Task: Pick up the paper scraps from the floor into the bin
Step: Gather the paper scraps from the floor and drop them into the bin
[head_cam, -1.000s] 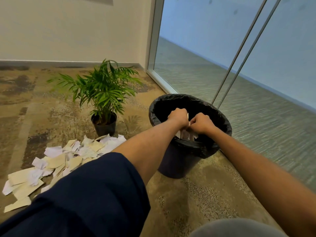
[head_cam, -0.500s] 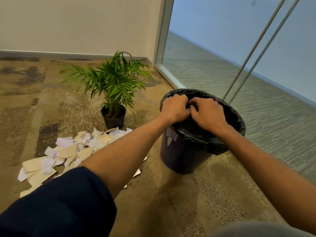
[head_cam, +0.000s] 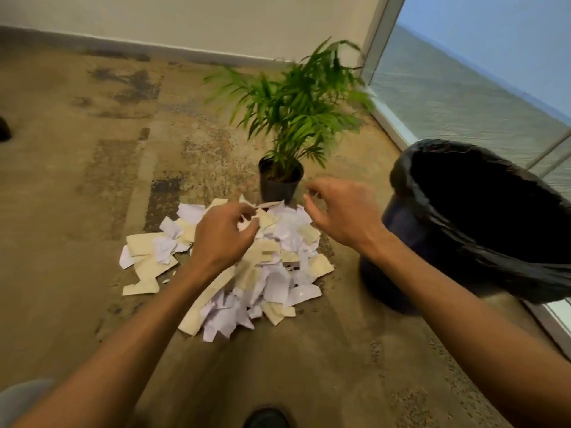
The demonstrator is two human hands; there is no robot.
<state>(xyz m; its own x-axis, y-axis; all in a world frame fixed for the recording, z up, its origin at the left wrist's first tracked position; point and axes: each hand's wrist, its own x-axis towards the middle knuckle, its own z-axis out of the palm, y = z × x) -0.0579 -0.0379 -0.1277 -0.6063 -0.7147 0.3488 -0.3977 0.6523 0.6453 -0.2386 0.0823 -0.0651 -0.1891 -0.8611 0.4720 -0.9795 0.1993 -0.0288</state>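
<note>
Hovering with loosely curled fingers, left hand (head_cam: 221, 239) and right hand (head_cam: 340, 213) hold nothing; paper scraps (head_cam: 272, 273) heaped beside upright bin (head_cam: 432, 230).

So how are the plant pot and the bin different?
The plant pot looks small; the bin looks far bigger. The pot holds a green plant; the bin's inside looks dark. The bin wears a black bag; the pot has none. Both are dark and stand on the carpet.

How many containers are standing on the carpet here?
2: the black plant pot behind the paper scraps, and the bin with a black liner to their right. None appear hidden.
</note>
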